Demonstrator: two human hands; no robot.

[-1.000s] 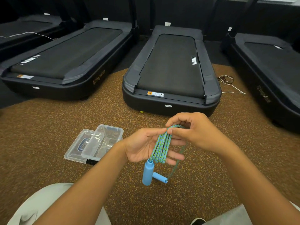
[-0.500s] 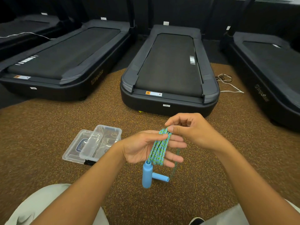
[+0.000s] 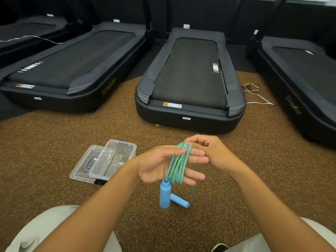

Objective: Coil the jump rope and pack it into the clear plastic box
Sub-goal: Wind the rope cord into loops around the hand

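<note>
- The jump rope [image 3: 177, 165] is bundled into a long skinny coil that runs roughly up-down in view, leaning a bit so the top end sits further right than the bottom.
- The left hand [image 3: 160, 165] lies palm-up under the coil, fingers [image 3: 195, 174] stretched out flat, thumb pressing the strands near the top. So it's loosely closed on the rope, not a tight fist.
- The right hand [image 3: 211, 151] has its fingers curled in, pinching the top loop of the coil right where the left thumb ends.
- One blue handle [image 3: 165, 194] hangs straight down below the left fingers; the other handle [image 3: 179, 200] sticks out sideways to the right, near the first one's lower end.
- A loose strand drooping behind the left fingers is blurry and hard to follow.
- The clear plastic box [image 3: 113, 160] sits on the floor [image 3: 45, 142] left of the left hand, well apart from the rope, open, leaning on its lid [image 3: 85, 164]. What's inside is hard to make out through the plastic.
</note>
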